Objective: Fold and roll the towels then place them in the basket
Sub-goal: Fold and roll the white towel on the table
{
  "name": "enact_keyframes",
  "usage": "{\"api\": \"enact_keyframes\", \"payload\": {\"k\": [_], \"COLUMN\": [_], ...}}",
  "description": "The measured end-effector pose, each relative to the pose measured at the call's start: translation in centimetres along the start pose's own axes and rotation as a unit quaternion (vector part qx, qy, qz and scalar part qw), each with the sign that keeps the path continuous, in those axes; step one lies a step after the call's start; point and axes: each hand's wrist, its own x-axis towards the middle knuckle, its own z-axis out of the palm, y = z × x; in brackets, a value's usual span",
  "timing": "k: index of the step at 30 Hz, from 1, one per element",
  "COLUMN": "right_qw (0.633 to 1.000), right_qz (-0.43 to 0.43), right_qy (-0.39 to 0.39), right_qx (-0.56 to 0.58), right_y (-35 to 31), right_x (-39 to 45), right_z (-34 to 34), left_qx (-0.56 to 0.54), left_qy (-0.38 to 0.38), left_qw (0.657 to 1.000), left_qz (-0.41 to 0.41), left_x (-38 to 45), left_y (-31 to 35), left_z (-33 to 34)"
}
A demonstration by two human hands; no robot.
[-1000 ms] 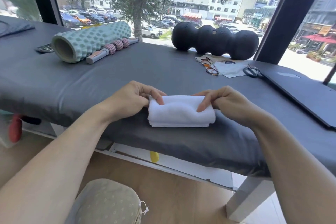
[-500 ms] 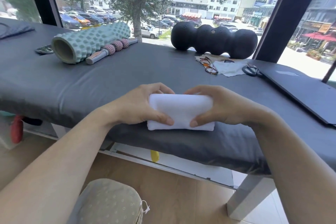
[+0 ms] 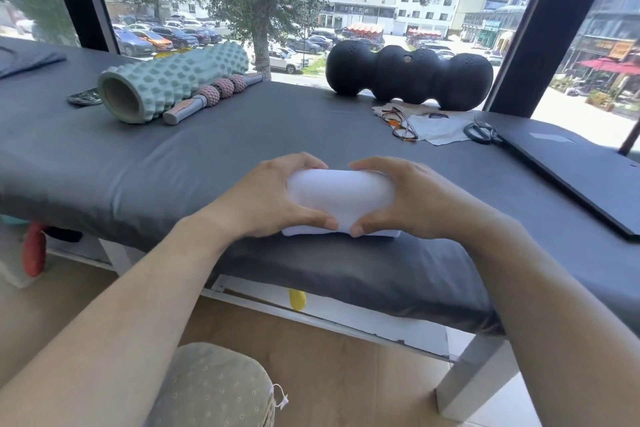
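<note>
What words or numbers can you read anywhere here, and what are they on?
None can be read for sure.
Sign on the white building outside: dark characters, too blurred to read.
Orange shop sign at right: too small to read.
Teal shop sign: too blurred to read.
White towel, teal foam roller, black peanut roller: no writing visible.

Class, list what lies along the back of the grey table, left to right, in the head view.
Remote control → green foam roller → massage stick → black peanut roller → glasses → scissors → laptop.
</note>
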Motion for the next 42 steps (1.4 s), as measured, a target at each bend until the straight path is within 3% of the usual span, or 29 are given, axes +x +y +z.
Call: {"api": "enact_keyframes", "payload": {"k": [7, 13, 18, 25, 29, 35, 39, 42], "right_qw": [0.998, 0.994, 0.988, 0.982, 0.968, 0.952, 0.941, 0.915], "right_qz": [0.013, 0.009, 0.002, 0.015, 0.034, 0.025, 0.094, 0.135], "right_qy": [-0.014, 0.002, -0.004, -0.016, -0.044, -0.059, -0.018, 0.039], "right_qx": [0.055, 0.111, 0.156, 0.189, 0.243, 0.3, 0.325, 0.378], "right_y": [0.9, 1.2, 1.8, 2.2, 2.9, 2.4, 2.7, 1.5], "right_x": [0.5, 0.6, 0.7, 1.1, 1.0, 0.9, 1.5, 1.5], "right_z": [0.6, 0.2, 0.2, 0.7, 1.1, 1.2, 2.0, 2.5], "left_qx": [-0.026, -0.079, -0.112, -0.087, -0.08, -0.077, -0.116, -0.11], "left_qy": [0.002, 0.031, 0.013, 0.001, 0.061, 0.039, 0.042, -0.007], "left_qw": [0.998, 0.996, 0.993, 0.996, 0.995, 0.996, 0.992, 0.99], "left_qz": [-0.05, -0.031, -0.032, -0.038, -0.023, -0.017, -0.04, -0.088], "left_x": [0.3, 0.3, 0.4, 0.6, 0.7, 0.7, 0.2, -0.7], "left_y": [-1.1, -1.0, -0.9, -1.4, -2.0, -1.9, -1.3, -0.7], "left_z": [0.5, 0.5, 0.1, 0.4, 0.8, 1.2, 0.7, -0.4]}}
